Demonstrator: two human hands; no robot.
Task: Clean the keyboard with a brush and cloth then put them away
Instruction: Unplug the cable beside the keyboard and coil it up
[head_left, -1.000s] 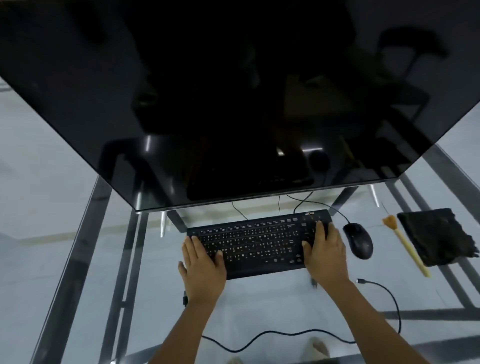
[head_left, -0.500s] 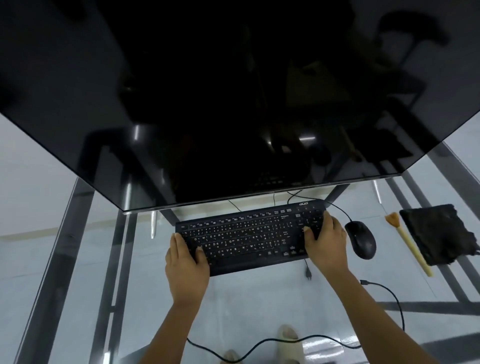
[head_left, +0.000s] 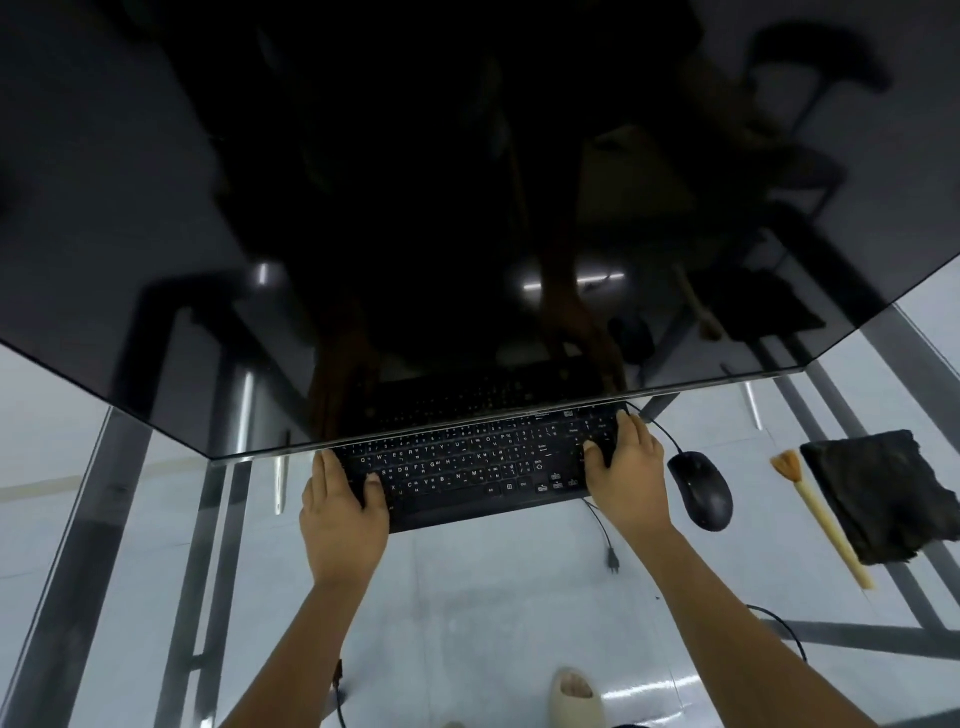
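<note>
A black keyboard (head_left: 467, 467) lies on a glass desk, its far edge tucked under the big dark monitor (head_left: 467, 208). My left hand (head_left: 343, 514) grips the keyboard's left end, thumb on the keys. Its right end is gripped by my right hand (head_left: 628, 478). A brush (head_left: 815, 514) with a pale yellow handle and orange bristles lies at the right. Right beside the brush sits a dark cloth (head_left: 883, 499). Neither hand touches the brush or cloth.
A black mouse (head_left: 701, 488) sits between the keyboard and the brush, its cable running under the monitor. A loose cable with a plug (head_left: 613, 561) hangs below the glass. The desk's metal frame (head_left: 93, 519) shows at left. A sandalled foot (head_left: 576, 691) is below.
Both hands have pushed the keyboard away from me, so its far rows now sit under the monitor's edge. The brush, cloth and mouse have stayed put.
</note>
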